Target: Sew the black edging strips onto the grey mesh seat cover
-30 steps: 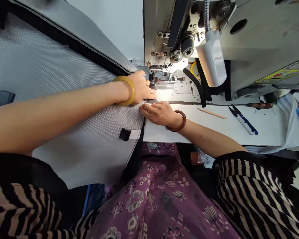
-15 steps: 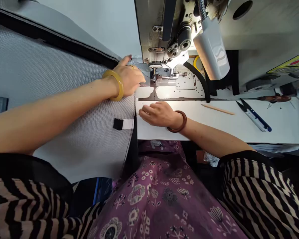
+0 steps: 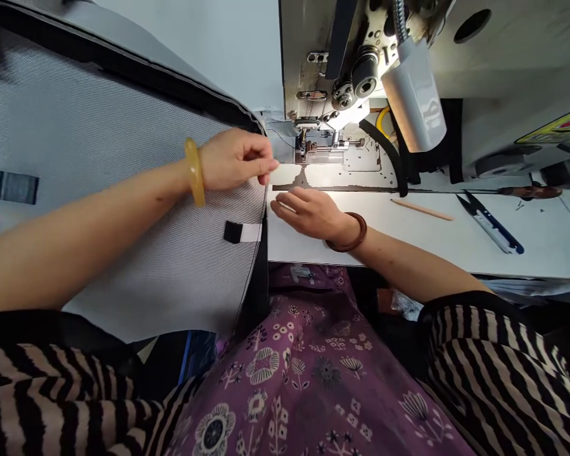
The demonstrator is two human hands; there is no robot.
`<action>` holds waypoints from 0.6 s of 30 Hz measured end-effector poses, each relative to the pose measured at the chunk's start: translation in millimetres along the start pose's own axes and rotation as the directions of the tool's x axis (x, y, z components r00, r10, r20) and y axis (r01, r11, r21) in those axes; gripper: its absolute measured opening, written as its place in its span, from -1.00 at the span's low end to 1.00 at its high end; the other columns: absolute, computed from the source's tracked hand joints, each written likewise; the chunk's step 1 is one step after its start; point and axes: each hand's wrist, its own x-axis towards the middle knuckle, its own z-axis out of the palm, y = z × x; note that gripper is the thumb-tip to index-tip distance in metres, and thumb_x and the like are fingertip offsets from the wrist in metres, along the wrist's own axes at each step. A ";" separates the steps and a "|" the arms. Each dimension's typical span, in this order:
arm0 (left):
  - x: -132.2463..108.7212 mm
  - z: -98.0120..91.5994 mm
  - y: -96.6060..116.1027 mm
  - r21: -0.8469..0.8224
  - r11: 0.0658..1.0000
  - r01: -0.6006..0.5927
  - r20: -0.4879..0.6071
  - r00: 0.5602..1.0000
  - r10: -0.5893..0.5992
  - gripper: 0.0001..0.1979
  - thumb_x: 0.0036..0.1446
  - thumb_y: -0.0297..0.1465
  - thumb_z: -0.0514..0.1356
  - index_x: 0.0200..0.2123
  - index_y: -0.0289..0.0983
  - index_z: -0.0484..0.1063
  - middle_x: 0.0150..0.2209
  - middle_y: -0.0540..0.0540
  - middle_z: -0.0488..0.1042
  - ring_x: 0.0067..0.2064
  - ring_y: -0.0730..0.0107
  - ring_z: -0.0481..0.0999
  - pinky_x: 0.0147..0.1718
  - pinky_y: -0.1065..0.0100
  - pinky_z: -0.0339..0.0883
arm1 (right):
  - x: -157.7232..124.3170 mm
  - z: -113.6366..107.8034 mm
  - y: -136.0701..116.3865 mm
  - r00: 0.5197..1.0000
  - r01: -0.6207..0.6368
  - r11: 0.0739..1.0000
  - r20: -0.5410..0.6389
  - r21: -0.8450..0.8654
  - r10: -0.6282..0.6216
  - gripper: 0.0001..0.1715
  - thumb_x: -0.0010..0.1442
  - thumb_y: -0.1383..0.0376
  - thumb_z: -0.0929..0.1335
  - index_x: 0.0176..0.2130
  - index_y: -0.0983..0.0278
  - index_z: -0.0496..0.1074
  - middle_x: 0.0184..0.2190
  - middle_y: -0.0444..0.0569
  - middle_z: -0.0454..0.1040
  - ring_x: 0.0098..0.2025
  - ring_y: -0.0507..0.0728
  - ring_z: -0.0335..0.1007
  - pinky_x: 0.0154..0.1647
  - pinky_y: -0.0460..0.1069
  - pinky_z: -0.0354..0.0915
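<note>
A large grey mesh fabric panel [image 3: 104, 164] with black edging lies left of the sewing machine [image 3: 361, 69]. My left hand [image 3: 235, 158], with a yellow bangle on the wrist, hovers over the panel's right edge, its fingertips pinched together on something too small to make out. My right hand [image 3: 306, 212], with a brown bangle, rests on the white table [image 3: 456, 240] just right of the panel's edge, fingers loosely curled and holding nothing. The presser foot [image 3: 308, 149] stands just beyond both hands with no fabric under it.
Thread snips with a blue handle [image 3: 491, 223] and a thin wooden stick [image 3: 422, 209] lie on the table to the right. A white lamp [image 3: 415, 104] hangs off the machine head. A black-and-white tab [image 3: 242, 232] is sewn on the panel. My lap is in purple floral cloth.
My left hand pulled back from beside the presser foot toward me and closed into a pinch. The panel's edge now lies clear of the needle. My right hand barely moved.
</note>
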 end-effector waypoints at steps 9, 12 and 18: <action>-8.7 3.8 -12.3 0.499 0.857 0.130 -0.152 0.986 -0.061 -0.60 0.34 -0.23 -0.11 -0.09 -0.27 0.46 -0.19 -0.13 0.53 -0.13 0.26 0.44 -0.09 0.22 0.25 | 37.2 1.1 -9.8 0.912 -0.298 0.954 0.293 -0.009 0.288 -0.39 0.31 0.47 0.00 0.27 0.32 0.15 0.29 0.23 0.18 -0.26 0.09 0.25 -0.43 -0.01 0.08; -1.0 4.5 -14.9 0.583 0.802 0.131 -0.157 0.986 -0.046 -0.59 0.37 -0.29 -0.16 -0.05 -0.27 0.44 -0.09 -0.16 0.52 -0.06 0.24 0.45 -0.01 0.19 0.22 | 44.2 7.0 -12.3 0.899 -0.303 0.953 0.328 -0.013 0.290 -0.36 0.30 0.48 -0.02 0.31 0.35 0.08 0.31 0.29 0.14 -0.29 0.09 0.26 -0.40 0.00 0.12; 2.9 -2.1 -19.1 0.662 0.740 0.117 -0.178 0.984 0.004 -0.63 0.33 -0.41 -0.11 -0.07 -0.32 0.48 -0.10 -0.21 0.49 0.01 0.13 0.41 -0.08 0.18 0.29 | 53.4 9.1 -11.0 0.877 -0.338 0.941 0.361 -0.002 0.316 -0.36 0.29 0.47 0.01 0.31 0.36 0.07 0.31 0.30 0.14 -0.28 0.10 0.29 -0.36 0.01 0.17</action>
